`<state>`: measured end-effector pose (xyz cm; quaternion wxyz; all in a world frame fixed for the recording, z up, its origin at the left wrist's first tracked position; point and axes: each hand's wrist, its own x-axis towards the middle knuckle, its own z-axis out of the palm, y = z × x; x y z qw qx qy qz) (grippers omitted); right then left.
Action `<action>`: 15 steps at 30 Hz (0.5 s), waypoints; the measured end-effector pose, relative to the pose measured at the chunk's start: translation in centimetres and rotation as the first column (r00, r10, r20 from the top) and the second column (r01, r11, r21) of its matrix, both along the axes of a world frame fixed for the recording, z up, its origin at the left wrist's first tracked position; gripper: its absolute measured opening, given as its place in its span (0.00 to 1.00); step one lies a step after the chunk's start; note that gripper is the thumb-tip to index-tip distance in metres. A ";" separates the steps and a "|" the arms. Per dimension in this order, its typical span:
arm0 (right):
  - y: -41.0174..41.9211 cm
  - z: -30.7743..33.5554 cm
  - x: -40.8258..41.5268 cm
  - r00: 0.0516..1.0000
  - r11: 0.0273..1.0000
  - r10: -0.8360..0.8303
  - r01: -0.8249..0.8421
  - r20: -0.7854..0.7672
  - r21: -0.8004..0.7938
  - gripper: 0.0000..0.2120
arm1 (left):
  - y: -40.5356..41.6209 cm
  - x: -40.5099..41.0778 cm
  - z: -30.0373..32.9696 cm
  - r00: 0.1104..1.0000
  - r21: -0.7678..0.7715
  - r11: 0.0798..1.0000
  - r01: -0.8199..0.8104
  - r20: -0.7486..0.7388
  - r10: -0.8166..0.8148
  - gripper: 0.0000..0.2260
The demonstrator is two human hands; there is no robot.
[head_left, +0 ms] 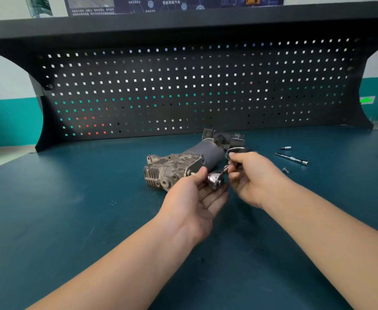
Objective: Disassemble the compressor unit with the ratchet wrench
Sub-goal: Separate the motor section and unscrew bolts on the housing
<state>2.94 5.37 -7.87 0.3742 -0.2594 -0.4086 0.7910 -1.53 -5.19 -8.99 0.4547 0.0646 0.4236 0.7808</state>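
Compressor unit (179,168) lying on its side on the green table (71,198), finned metal end nearest, just beyond the left fingertips; grey motor cylinder angled away toward the pegboard (183,90).

Left hand (197,195) palm-up, fingers (200,173) pinching the chrome head of the ratchet wrench (216,180), head resting against the palm edge.

Right hand (252,175) fingers (233,156) curled round the wrench handle, handle mostly hidden inside the grip.

Right of the right fingers, on the table: small socket bit (286,148), extension bar (292,158) lying diagonally, loose bolt (285,170) nearer. All three apart from each other and from the hands.
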 end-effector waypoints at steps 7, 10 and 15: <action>-1.6 0.5 1.4 0.987 0.166 -0.109 0.138 -0.121 0.976 0.05 | 0.0 0.4 -0.3 0.999 0.032 0.999 0.022 -0.047 -0.020 0.08; -1.3 0.5 1.0 0.967 0.340 -0.245 0.156 -0.073 0.927 0.07 | 0.0 0.3 -0.3 1.000 0.020 1.000 -0.004 -0.020 0.005 0.08; 0.2 0.0 0.0 1.000 1.000 -0.013 0.012 0.020 0.027 0.10 | 0.0 0.3 -0.2 1.000 0.010 1.000 -0.014 -0.005 0.014 0.10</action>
